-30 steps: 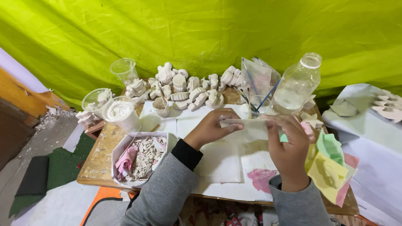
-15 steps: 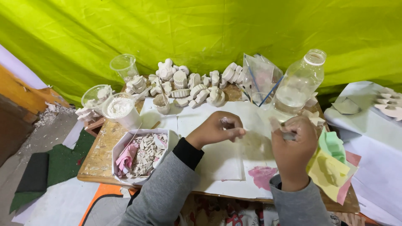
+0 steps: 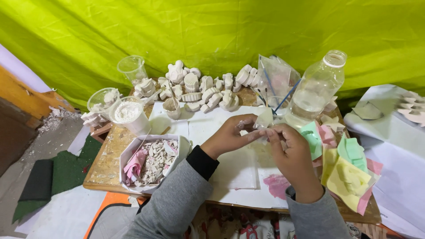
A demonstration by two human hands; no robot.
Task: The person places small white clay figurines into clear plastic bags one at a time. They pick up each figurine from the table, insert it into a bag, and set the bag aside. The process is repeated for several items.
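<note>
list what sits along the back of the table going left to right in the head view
clear plastic cup → cluster of white plaster figures → clear bag with blue sticks → clear plastic bottle

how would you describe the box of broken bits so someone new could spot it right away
Start at the wooden table in front of the yellow-green sheet and go to its near left corner. There sits a white box, beside the sleeve of the left hand. Unlike the plastic cups behind it, it holds pale broken shards and a pink scrap.
</note>
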